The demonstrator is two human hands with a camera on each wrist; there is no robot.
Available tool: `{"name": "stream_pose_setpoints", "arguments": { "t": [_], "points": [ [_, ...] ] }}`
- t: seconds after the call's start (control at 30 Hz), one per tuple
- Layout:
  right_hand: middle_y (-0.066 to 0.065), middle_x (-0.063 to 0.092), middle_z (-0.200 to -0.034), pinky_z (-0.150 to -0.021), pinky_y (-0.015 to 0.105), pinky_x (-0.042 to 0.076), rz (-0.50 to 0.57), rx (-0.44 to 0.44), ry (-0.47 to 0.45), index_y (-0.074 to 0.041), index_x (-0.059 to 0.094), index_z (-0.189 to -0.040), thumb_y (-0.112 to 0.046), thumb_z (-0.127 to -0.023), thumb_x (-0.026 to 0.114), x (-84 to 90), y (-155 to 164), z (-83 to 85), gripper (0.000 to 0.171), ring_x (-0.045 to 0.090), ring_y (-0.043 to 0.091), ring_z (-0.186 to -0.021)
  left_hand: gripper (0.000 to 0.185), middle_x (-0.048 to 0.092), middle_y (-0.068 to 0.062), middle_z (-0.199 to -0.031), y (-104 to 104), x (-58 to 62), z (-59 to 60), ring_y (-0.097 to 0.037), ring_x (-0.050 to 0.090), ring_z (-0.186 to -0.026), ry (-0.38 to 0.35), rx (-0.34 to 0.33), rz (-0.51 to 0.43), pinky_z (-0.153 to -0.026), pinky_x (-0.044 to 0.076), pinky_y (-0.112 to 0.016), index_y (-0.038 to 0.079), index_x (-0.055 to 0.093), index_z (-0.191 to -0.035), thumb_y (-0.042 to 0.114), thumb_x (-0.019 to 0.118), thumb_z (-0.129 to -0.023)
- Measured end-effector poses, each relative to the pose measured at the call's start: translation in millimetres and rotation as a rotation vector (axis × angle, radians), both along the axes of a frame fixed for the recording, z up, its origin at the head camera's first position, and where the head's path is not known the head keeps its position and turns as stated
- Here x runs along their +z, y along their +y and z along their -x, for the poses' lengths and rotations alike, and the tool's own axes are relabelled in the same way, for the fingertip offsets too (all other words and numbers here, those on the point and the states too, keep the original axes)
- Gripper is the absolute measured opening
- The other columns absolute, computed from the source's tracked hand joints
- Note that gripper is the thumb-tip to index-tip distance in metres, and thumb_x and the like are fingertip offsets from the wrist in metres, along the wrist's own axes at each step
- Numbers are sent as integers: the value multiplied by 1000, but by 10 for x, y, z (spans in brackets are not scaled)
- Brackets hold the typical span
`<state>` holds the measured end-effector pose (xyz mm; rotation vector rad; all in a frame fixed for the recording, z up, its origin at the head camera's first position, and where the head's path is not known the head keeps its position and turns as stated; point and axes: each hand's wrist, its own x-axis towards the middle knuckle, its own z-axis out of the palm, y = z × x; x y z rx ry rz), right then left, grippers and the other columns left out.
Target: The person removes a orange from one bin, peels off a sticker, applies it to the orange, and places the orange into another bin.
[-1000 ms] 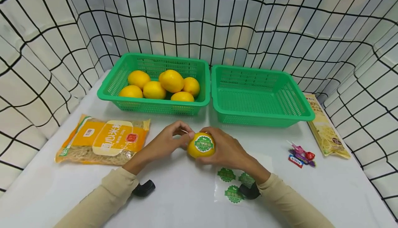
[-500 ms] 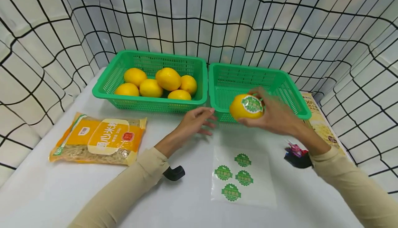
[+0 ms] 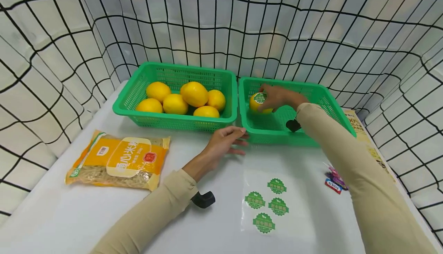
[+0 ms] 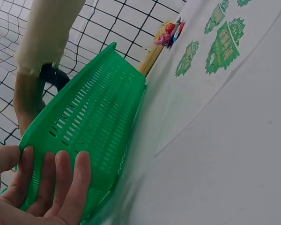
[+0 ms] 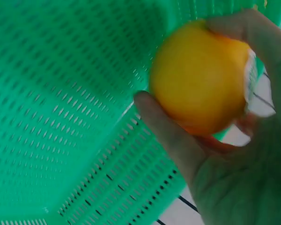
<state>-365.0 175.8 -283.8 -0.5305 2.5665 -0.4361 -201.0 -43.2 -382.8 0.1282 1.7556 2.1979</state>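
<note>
Head view first: right hand [image 3: 277, 97] is deep in the right-hand basket [image 3: 332, 109], upper centre-right of frame, fingers wrapped around the stickered lemon [image 3: 258, 102] at the basket's rear left corner. Left hand [image 3: 225, 140] lies mid-frame on the tabletop [image 3: 69, 215], fingers relaxed, nothing in it, fingertips just short of that basket's front wall. Left wrist view: straight fingers [image 4: 61, 180] at lower left reach the green slotted wall [image 4: 93, 136]. Right wrist view: thumb and fingers [image 5: 168, 136] cup the lemon [image 5: 196, 84] above the mesh floor [image 5: 61, 103]; whether it touches down, cannot tell.
</note>
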Motion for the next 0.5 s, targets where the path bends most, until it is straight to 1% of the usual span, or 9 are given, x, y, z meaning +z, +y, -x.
{"name": "stream_pose_setpoints", "arguments": {
  "t": [0.07,0.13,0.2,0.3,0.37,0.5],
  "points": [
    [31,47,-146,-95,49,62,-49,8,-30,-4,26,-160,-26,-99,73,-67,-19,66,80,66,41,-113,33,70,-17,-133,25,-6,-14,-36,70,-120,4,4,-12,-87,65,-42,3,67,-132,27,60,-111],
    [32,42,-151,-93,48,63,-90,0,-43,-5,26,-161,-27,-100,73,-110,-20,108,81,66,44,-116,32,71,-17,-132,38,-7,-20,-35,71,-117,10,19,-18,-86,65,-42,3,68,-131,26,60,-111],
    [32,40,-153,-90,48,64,-125,-15,-42,-6,26,-163,-30,-101,73,-126,-10,129,82,66,47,-117,32,71,-17,-131,40,-10,-19,-31,73,-113,17,31,-18,-85,66,-41,3,68,-130,26,60,-111],
    [31,40,-154,-85,46,65,-154,-32,-15,-8,28,-164,-35,-100,73,-133,-5,144,83,68,46,-113,32,71,-16,-131,32,-14,-9,-27,73,-109,21,38,-12,-85,66,-41,3,69,-130,27,60,-111],
    [31,43,-152,-85,46,65,-135,-24,8,-8,29,-164,-36,-99,73,-155,-18,164,83,70,44,-108,32,71,-17,-131,24,-18,-2,-26,74,-108,27,37,-7,-85,66,-41,3,69,-130,28,59,-111],
    [31,45,-151,-87,47,64,-48,-14,46,-8,30,-165,-35,-99,74,-243,-48,225,83,70,41,-104,33,70,-18,-132,12,-32,6,-23,74,-104,35,42,-4,-84,66,-41,3,68,-130,28,60,-111]
  ]
}}
